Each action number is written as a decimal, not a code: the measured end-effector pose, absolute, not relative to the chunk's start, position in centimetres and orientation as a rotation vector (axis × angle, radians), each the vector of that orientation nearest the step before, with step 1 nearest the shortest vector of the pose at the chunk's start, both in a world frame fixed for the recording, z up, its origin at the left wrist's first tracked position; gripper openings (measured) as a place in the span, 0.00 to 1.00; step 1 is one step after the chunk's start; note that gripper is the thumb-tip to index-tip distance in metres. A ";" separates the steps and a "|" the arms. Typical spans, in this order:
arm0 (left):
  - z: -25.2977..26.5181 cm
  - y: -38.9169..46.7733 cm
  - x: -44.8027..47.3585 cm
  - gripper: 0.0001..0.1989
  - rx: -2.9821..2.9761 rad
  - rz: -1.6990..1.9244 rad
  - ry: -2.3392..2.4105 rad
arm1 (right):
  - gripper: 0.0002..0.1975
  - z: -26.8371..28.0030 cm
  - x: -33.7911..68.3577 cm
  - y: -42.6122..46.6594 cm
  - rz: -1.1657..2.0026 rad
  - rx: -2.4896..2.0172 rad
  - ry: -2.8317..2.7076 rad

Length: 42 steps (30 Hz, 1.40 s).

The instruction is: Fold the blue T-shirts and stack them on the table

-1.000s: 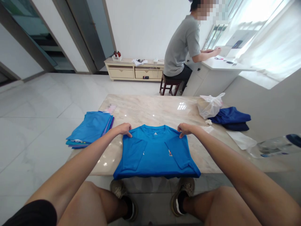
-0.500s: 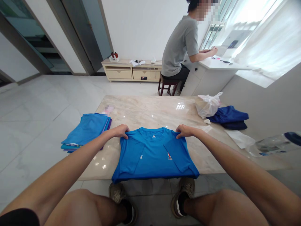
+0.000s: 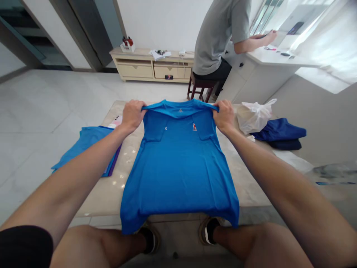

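Note:
A blue T-shirt [image 3: 181,160] hangs stretched between my two hands, its collar edge raised at the far side and its lower hem drooping past the near edge of the marble-topped table [image 3: 251,193]. My left hand [image 3: 134,113] is closed on the left shoulder corner. On the opposite shoulder corner, my right hand [image 3: 224,113] has its fingers pinched over the cloth. Both sleeves lie folded inward over the chest, beside small prints. Left of the shirt sits a stack of folded blue clothes [image 3: 80,143], partly hidden behind my left forearm.
A white plastic bag [image 3: 255,117] and dark blue folded clothes [image 3: 281,134] lie at the table's right, near a clear plastic bottle [image 3: 334,174]. Beyond the table, a person in a grey shirt [image 3: 220,41] sits on a stool by a white desk. A low cabinet [image 3: 136,69] stands against the wall.
Both hands have lifted the shirt's shoulders up and away from me. More of the shirt's front is now spread out, and its hem hangs lower over the near edge. The view has tilted down.

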State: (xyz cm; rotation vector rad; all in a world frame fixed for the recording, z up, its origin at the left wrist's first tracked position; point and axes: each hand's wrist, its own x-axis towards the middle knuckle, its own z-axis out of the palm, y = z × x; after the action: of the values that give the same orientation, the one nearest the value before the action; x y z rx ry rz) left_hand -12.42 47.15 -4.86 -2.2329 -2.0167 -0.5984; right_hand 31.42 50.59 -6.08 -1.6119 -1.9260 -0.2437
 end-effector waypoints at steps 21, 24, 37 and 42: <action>-9.5 25.2 -15.1 0.14 -2.717 -0.238 -1.336 | 0.10 -9.5 40.9 29.1 -0.365 -1.138 -2.882; -8.1 22.9 -14.8 0.13 -2.632 -0.312 -1.385 | 0.10 -7.6 41.9 27.6 -0.436 -1.121 -2.794; -7.7 16.5 -14.6 0.06 -2.762 -0.176 -1.459 | 0.06 -6.9 43.9 21.8 -0.308 -0.999 -2.955; -9.4 15.3 -14.7 0.07 -2.926 -0.032 -1.462 | 0.05 -8.5 44.2 20.6 -0.161 -0.964 -3.180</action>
State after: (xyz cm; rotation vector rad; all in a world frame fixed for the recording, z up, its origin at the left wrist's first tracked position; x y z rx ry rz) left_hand -14.73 15.33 -9.40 -2.9262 -1.4620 -0.0319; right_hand 44.22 20.59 -8.54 -0.9641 -3.1802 -0.1614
